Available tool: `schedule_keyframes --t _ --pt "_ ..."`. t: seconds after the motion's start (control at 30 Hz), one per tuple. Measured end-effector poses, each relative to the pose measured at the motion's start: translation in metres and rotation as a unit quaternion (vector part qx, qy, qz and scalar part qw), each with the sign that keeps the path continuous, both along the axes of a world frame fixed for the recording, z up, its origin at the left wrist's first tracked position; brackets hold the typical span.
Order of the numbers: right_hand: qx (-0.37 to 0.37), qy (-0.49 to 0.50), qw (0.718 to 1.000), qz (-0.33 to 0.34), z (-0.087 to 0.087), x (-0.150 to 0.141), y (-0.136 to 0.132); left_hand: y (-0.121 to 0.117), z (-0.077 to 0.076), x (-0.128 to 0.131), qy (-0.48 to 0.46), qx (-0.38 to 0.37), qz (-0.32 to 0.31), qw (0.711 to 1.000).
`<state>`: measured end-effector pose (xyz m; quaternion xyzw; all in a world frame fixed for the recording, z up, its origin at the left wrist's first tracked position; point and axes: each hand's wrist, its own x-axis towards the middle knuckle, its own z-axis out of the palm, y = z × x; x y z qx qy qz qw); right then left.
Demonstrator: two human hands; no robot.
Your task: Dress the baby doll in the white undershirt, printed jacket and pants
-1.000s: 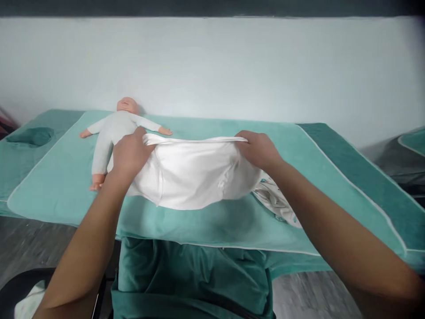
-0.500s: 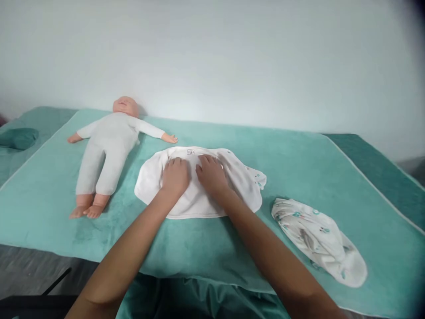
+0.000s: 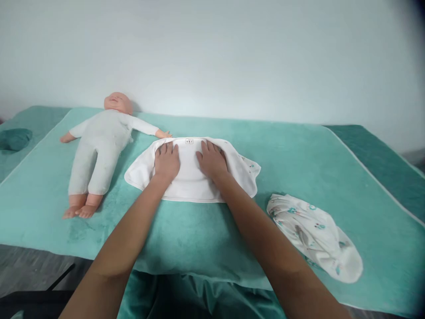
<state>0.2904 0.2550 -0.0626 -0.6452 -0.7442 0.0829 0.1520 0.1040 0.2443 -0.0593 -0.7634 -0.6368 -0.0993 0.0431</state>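
A white cloth piece (image 3: 189,177) with a small printed label at its far edge lies spread before me. It looks like a baby garment, with a patterned corner folded over at the right. My left hand (image 3: 167,160) presses on its left half, fingers stretched toward the far edge. On the right half rests my right hand (image 3: 211,159), fingers spread and flat. Both hands touch the cloth without gripping it. Left of it, a baby doll (image 3: 101,137) in a white body suit lies on its back, one hand close to the cloth's far left edge.
A bunched white cloth with a green print (image 3: 315,235) lies at the right, beside my right forearm. Everything rests on a green padded cover (image 3: 299,168) against a pale wall (image 3: 212,57). A dark green bundle (image 3: 15,139) is at the far left.
Both hands have pushed away from me, and the white cloth has shifted toward the wall and lies flatter. My left hand has moved a little left, its fingers straighter.
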Motion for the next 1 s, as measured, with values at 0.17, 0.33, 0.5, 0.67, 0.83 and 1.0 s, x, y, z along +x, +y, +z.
schedule_keyframes --t 0.17,0.33,0.5,0.67,0.83,1.0 --pt "-0.001 -0.014 1.000 0.013 -0.004 0.001 0.003 -0.004 -0.004 -0.003 -0.003 0.024 -0.003 1.000" --pt "0.049 -0.052 0.996 0.044 -0.002 -0.005 -0.007 -0.013 -0.008 -0.002 -0.047 0.054 -0.033 0.997" --pt "0.069 -0.110 0.974 0.185 -0.003 -0.009 0.001 -0.050 -0.017 0.002 -0.203 0.117 -0.124 0.964" --pt "0.022 -0.110 0.975 0.192 -0.008 -0.036 0.015 -0.098 -0.007 -0.037 -0.254 0.234 -0.032 0.938" --pt "0.034 -0.078 0.986 0.143 -0.015 -0.097 0.010 -0.125 -0.004 -0.087 -0.230 0.190 0.259 0.919" --pt "0.066 -0.054 0.993 0.086 -0.017 -0.126 0.006 -0.131 -0.011 -0.084 -0.262 0.187 0.162 0.933"
